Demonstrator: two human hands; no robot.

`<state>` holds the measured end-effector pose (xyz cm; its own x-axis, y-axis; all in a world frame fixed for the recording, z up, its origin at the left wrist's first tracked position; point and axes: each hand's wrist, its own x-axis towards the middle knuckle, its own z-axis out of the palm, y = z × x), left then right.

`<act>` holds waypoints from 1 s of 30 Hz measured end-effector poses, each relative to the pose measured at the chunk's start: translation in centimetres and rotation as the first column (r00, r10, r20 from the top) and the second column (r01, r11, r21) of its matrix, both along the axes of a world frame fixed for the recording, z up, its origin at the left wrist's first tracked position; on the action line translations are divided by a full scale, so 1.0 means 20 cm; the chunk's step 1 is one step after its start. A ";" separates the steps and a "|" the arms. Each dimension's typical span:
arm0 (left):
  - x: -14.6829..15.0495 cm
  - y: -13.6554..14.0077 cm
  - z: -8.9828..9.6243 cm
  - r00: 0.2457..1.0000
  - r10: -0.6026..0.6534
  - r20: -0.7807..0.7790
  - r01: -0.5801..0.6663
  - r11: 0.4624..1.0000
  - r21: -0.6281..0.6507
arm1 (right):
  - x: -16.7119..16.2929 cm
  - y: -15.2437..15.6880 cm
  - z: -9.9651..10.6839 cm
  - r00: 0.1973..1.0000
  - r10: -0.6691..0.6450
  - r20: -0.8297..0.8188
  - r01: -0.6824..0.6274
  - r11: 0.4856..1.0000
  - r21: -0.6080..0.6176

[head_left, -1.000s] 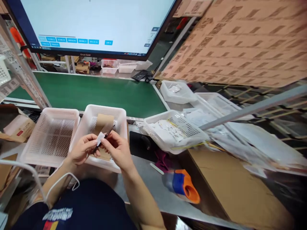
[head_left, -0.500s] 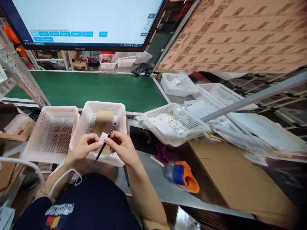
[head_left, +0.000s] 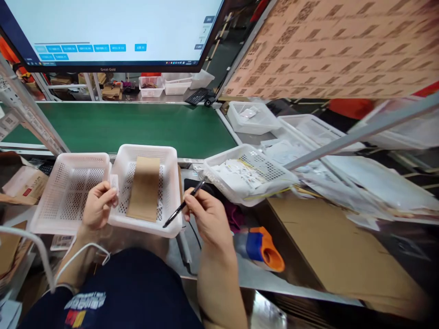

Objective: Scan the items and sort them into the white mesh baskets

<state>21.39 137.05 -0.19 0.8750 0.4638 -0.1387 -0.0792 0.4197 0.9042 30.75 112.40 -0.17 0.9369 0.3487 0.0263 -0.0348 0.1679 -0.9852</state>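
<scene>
My left hand (head_left: 99,204) pinches a small white label or packet (head_left: 114,183) between thumb and fingers, over the gap between two white baskets. In my right hand (head_left: 207,212) is a slim black pen (head_left: 184,204), slanting down to the left past the front right corner of the middle basket (head_left: 167,155). A flat brown cardboard envelope (head_left: 144,188) lies in that basket. The left basket (head_left: 73,201) holds nothing that I can see. What is printed on the label is too small to read.
A monitor (head_left: 113,32) hangs above a green conveyor belt (head_left: 137,123). To the right, a tilted white basket (head_left: 245,176) holds white labels or papers. An orange and blue tape dispenser (head_left: 264,249) lies on the bench beside a large cardboard sheet (head_left: 329,256).
My hands have moved apart. The left went left with the white label, while the right carried the pen to the right, uncovering the brown envelope in the basket.
</scene>
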 end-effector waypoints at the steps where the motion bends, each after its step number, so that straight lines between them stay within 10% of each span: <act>1: 0.00 0.01 0.01 1.000 0.018 -0.013 -0.019 1.000 -0.016 | 0.00 -0.02 0.00 1.000 -0.016 -0.023 0.017 0.999 0.027; 11: 0.07 -0.02 -0.01 0.969 -0.075 -0.235 0.018 0.971 -0.238 | -0.02 -0.01 0.00 0.990 -0.060 -0.131 0.084 0.979 0.185; 30: 0.07 -0.01 -0.03 0.968 -0.089 -0.234 0.045 0.981 -0.186 | -0.01 -0.02 0.00 0.984 -0.062 -0.168 0.093 0.979 0.184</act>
